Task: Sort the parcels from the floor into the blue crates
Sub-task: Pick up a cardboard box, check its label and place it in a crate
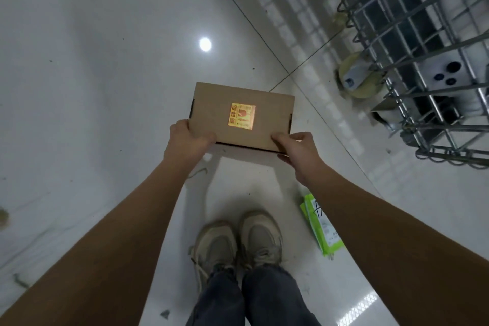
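— Head view: where's the box (239,114)?
— Above the floor (92,87) — my left hand (189,137) and right hand (297,152) each grip its near edge, thumbs on top.

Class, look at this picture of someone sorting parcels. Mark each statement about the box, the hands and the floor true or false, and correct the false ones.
1. Both hands hold the cardboard box by its near edge. True: the left hand and the right hand each have a grip there.
2. The sticker on the box is blue. False: it is yellow-orange.
3. A green parcel lies on the floor by the right arm. True.
4. The box sits inside the wire cage. False: it is held in front of the person, apart from the cage.
5. The person is barefoot. False: they wear shoes.
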The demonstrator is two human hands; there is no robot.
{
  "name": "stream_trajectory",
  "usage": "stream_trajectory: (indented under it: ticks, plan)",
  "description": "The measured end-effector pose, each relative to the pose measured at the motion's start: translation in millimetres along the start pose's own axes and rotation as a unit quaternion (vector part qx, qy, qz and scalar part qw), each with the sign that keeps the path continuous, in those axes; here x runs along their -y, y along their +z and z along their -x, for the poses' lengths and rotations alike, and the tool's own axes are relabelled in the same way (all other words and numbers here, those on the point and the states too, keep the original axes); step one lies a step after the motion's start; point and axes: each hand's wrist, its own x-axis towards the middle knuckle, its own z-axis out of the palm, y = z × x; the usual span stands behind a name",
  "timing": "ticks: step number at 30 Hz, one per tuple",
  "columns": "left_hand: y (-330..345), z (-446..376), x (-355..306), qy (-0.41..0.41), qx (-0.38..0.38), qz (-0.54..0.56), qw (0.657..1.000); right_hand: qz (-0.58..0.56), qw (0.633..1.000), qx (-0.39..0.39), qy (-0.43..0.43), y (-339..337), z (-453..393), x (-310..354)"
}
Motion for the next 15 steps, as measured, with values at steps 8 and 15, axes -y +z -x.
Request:
stream_trajectory:
  ticks: [8,15]
  plan:
    - [14.7,68.8,-44.5,0.111,-0.035,-0.035,0.993,0.074,0.977,-0.025,-0.199,27.1,77.8,17.8]
    - [14.0,100.0,-84.2,0.024,-0.083,0.113,0.990,0.202,0.903,-0.096,-0.367,46.7,139.7,21.5]
